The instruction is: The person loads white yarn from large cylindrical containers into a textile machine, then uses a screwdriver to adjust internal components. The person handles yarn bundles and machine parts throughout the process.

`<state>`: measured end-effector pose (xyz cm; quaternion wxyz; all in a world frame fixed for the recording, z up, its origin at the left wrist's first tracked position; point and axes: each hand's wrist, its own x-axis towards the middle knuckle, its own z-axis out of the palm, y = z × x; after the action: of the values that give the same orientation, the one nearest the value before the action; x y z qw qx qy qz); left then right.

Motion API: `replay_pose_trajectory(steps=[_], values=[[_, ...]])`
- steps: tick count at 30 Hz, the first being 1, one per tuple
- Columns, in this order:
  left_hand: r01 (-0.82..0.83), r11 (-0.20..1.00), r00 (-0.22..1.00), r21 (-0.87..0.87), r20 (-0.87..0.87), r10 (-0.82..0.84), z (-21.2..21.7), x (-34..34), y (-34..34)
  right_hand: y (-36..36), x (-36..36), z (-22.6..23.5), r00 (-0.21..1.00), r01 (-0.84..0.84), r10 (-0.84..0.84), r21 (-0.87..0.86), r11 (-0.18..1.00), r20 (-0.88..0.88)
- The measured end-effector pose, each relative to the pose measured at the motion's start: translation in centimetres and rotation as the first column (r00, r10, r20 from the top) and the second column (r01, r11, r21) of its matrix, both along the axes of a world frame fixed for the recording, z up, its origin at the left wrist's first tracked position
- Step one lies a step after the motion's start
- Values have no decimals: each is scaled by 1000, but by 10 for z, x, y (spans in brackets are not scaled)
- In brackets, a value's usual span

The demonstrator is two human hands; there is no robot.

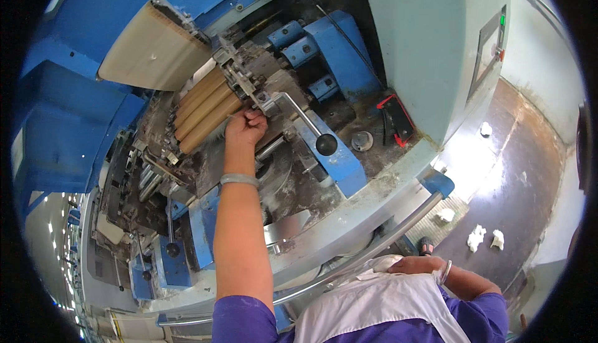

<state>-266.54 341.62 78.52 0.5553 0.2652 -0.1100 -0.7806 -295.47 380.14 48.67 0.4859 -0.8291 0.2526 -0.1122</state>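
Left hand: I see it clenched at the tan rollers.
Right hand: idle on my hip, grip hidden.
Progress: machine open, lint left.

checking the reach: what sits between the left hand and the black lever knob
In the head view, the grey metal lever arm spans from beside the left hand to the knob.

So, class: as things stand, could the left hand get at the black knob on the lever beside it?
Probably yes. The left hand is closed at the end of the tan rollers, and the black knob stands just to its right with nothing between them.
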Motion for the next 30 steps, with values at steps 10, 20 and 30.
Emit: replay_pose_trajectory(steps=[10, 20, 30], values=[[-122, 992, 958, 10, 261, 115, 9, -5, 5, -13, -49, 117, 929, 365, -346, 169, 915, -130], [-90, 996, 944, 1, 318, 85, 9, 11, 21, -57, -63, 215, 484, 868, -805, -71, 491, 344], [-239, 959, 882, -152, 379, 280, -10, 4, -1, -152, -28, 243, 209, 720, -972, -689, 78, 108]])
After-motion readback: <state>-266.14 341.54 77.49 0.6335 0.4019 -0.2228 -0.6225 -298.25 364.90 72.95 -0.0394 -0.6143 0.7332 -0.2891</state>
